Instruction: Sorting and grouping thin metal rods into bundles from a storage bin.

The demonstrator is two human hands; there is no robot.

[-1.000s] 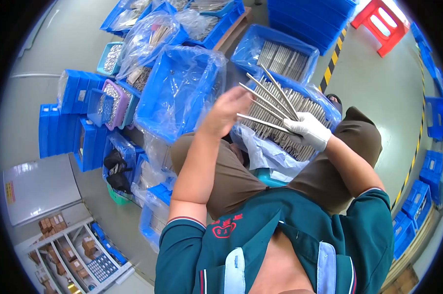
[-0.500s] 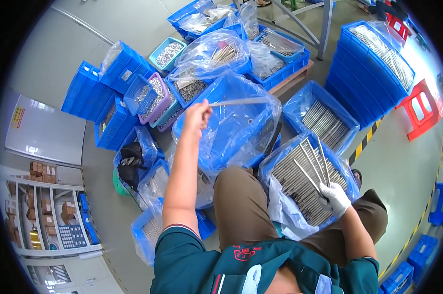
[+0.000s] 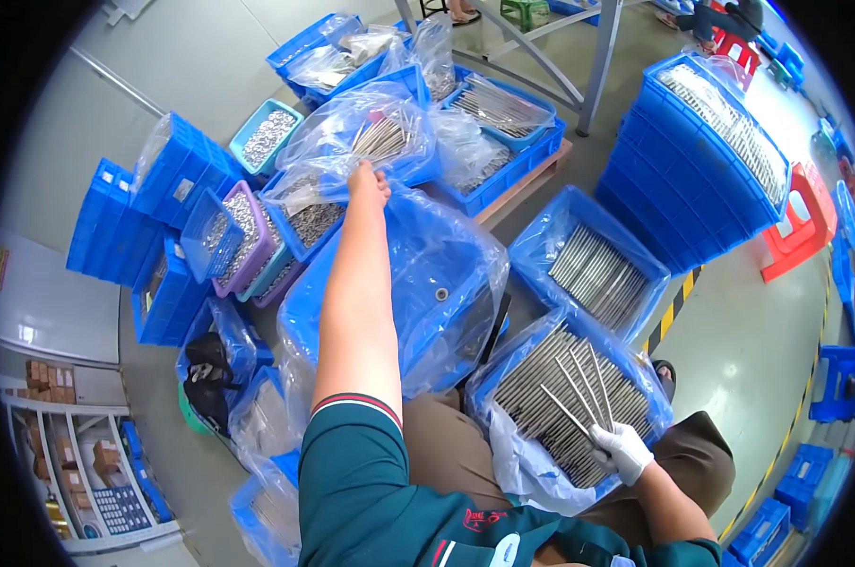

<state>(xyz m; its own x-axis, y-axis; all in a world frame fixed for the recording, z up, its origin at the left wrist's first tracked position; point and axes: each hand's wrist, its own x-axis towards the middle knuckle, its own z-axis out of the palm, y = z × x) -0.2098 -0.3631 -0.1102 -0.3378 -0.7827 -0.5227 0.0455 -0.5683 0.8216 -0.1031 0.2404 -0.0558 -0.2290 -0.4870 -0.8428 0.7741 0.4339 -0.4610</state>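
My right hand [image 3: 622, 452], in a white glove, is closed round several thin metal rods [image 3: 583, 387] that fan out from its fingers. It is above a lined blue crate [image 3: 481, 389] packed with rows of similar rods [image 3: 531, 364]. My bare left hand [image 3: 369, 183] reaches far forward with curled fingers, at the near edge of a blue bin [image 3: 413, 156] covered in clear plastic. A loose bundle of thin rods [image 3: 382, 137] lies in that bin, just beyond the fingers. What the left fingers hold, if anything, is hidden.
Under my left arm stands a large blue bin [image 3: 446, 274] lined with plastic, a small ring-like part inside. Baskets of small metal parts [image 3: 248, 236] are at the left. Another rod crate [image 3: 593, 269] and a tall blue crate stack [image 3: 668, 156] stand right. A metal frame leg [image 3: 599, 71] rises behind.
My left hand has moved forward to the far bin; the long rod it held out to the right no longer shows. My right hand still holds its rods. The whole view has shifted.
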